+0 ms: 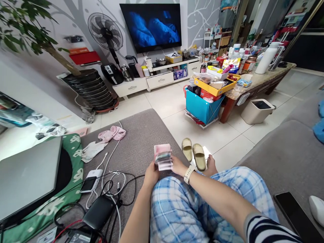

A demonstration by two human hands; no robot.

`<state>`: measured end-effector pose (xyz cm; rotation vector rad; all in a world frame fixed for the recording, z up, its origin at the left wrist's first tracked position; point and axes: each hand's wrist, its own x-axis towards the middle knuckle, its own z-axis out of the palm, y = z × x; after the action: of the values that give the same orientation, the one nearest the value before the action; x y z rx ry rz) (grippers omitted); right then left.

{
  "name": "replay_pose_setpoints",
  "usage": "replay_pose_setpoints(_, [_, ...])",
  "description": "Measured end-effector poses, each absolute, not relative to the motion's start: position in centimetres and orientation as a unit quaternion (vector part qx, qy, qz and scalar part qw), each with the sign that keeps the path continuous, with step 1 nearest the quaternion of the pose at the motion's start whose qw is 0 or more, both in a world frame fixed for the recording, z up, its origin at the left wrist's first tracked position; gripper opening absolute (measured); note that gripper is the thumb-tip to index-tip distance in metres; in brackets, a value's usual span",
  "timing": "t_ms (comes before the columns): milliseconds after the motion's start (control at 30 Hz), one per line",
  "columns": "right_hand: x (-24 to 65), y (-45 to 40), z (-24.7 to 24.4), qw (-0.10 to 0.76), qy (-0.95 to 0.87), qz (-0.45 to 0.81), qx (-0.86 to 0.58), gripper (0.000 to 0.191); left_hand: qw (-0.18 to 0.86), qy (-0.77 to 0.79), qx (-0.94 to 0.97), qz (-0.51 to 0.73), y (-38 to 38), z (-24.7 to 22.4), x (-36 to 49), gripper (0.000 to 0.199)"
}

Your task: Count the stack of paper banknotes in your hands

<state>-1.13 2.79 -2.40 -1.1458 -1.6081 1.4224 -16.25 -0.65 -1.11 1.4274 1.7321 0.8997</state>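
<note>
Just past my knee, at the front edge of the grey sofa seat (141, 135), I hold a small folded bundle of pink and grey cloth (162, 157) between both hands: my left hand (151, 174) curls around its near left side and my right hand (178, 165), a pale watch (188, 174) on its wrist, presses against its right side, fingers closed onto the fabric. What the cloth items are I cannot make out, and most of my fingertips are hidden behind the bundle. My checked blue trouser leg (182, 206) covers the lower part of the view. On the seat to the left lie a loose pink garment (112, 133) and a whitish one (92, 150), well apart from the bundle, then a tangle of white and black cables (111, 184) with a white power bank (91, 180) and a black one (99, 212). A grey laptop (27, 175), cut off at the left edge, rests on a green cushion (73, 162). On the tiled floor (222, 135) stand two beige slippers (193, 154) beside my bare foot. Farther off, a blue bin (201, 108) and a yellow tray (215, 88) above it are stuffed with packets too small to tell apart, next to a crowded long table (255, 82) and a beige waste bin (257, 111). A television (152, 25) and a standing fan (105, 32) sit against the far wall.
</note>
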Motion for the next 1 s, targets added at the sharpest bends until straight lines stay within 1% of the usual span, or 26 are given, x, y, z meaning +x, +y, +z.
replay_pose_setpoints(67, [0.3,3.0,-1.1,0.341,-0.610,0.565,-0.439,0.024,0.330,0.640,0.599,0.351,-0.3,1.0,-15.6,0.038])
replay_pose_setpoints(100, [1.1,3.0,-0.2,0.347,-0.609,0.553,-0.450,0.031,0.325,0.622,0.620,0.351,-0.2,2.2,-15.2,0.038])
replay_pose_setpoints(133, [2.1,2.9,0.8,0.375,-0.608,0.510,-0.479,0.042,0.329,0.609,0.638,0.337,0.0,3.3,-14.9,0.039])
replay_pose_setpoints(167, [3.0,2.7,2.0,0.409,-0.608,0.441,-0.518,0.060,0.332,0.602,0.658,0.307,0.3,4.4,-14.5,0.040])
replay_pose_setpoints(200, [3.9,2.5,3.2,0.441,-0.619,0.349,-0.549,0.074,0.322,0.600,0.677,0.280,0.5,5.5,-14.2,0.042])
replay_pose_setpoints(233, [4.6,2.3,4.4,0.448,-0.655,0.263,-0.549,0.082,0.300,0.599,0.699,0.250,0.8,6.5,-13.8,0.042])
replay_pose_setpoints(267, [5.1,2.0,5.6,0.425,-0.713,0.202,-0.520,0.082,0.277,0.594,0.727,0.204,1.0,7.4,-13.4,0.043])
replay_pose_setpoints(300, [5.4,1.8,6.6,0.388,-0.772,0.161,-0.478,0.076,0.254,0.589,0.750,0.163,1.3,8.2,-12.9,0.041])
replay_pose_setpoints(367, [5.3,1.5,7.9,0.302,-0.851,0.131,-0.410,0.067,0.223,0.572,0.784,0.090,1.6,9.6,-11.9,0.027])
replay_pose_setpoints(433, [4.9,1.6,8.3,0.221,-0.877,0.156,-0.396,0.060,0.203,0.560,0.803,0.026,1.8,10.6,-11.2,0.011])
replay_pose_setpoints(467, [4.6,1.8,8.2,0.189,-0.877,0.179,-0.405,0.056,0.199,0.558,0.805,0.010,1.8,11.0,-11.1,0.010])
replay_pose_setpoints(500, [4.5,2.1,7.9,0.162,-0.871,0.202,-0.417,0.051,0.195,0.560,0.805,0.003,1.8,11.3,-11.3,0.013])
replay_pose_setpoints(567, [4.3,2.9,6.9,0.134,-0.853,0.249,-0.438,0.039,0.194,0.580,0.791,0.023,1.7,11.5,-12.3,0.025])
replay_pose_setpoints(633, [4.2,3.6,5.5,0.145,-0.825,0.318,-0.443,0.030,0.209,0.613,0.754,0.104,1.3,10.9,-13.9,0.040])
replay_pose_setpoints(667, [4.1,3.9,4.7,0.165,-0.801,0.371,-0.440,0.028,0.226,0.625,0.728,0.168,1.1,10.2,-14.7,0.049])
replay_pose_setpoints(733, [3.7,4.3,3.0,0.229,-0.716,0.501,-0.428,0.028,0.260,0.649,0.650,0.298,0.7,8.3,-16.0,0.069])
replay_pose_setpoints(767, [3.3,4.4,2.2,0.266,-0.662,0.563,-0.417,0.029,0.293,0.648,0.619,0.333,0.6,7.1,-16.4,0.076])
replay_pose_setpoints(800, [2.8,4.4,1.4,0.306,-0.608,0.613,-0.401,0.030,0.339,0.643,0.595,0.343,0.4,5.8,-16.6,0.079])
replay_pose_setpoints(833, [2.3,4.4,0.8,0.337,-0.563,0.649,-0.384,0.032,0.393,0.630,0.581,0.333,0.4,4.6,-16.6,0.075])
replay_pose_setpoints(867, [1.7,4.3,0.4,0.357,-0.536,0.669,-0.372,0.032,0.421,0.622,0.574,0.326,0.4,3.6,-16.4,0.065])
replay_pose_setpoints(900, [1.1,4.3,0.1,0.369,-0.528,0.672,-0.366,0.031,0.428,0.619,0.573,0.325,0.4,2.8,-16.2,0.054])
replay_pose_setpoints(933, [0.5,4.2,-0.1,0.372,-0.541,0.657,-0.371,0.030,0.420,0.628,0.564,0.333,0.5,2.2,-15.9,0.043])
replay_pose_setpoints(1000, [-0.5,4.0,0.0,0.365,-0.598,0.579,-0.416,0.028,0.368,0.665,0.553,0.341,0.8,1.8,-15.3,0.030])
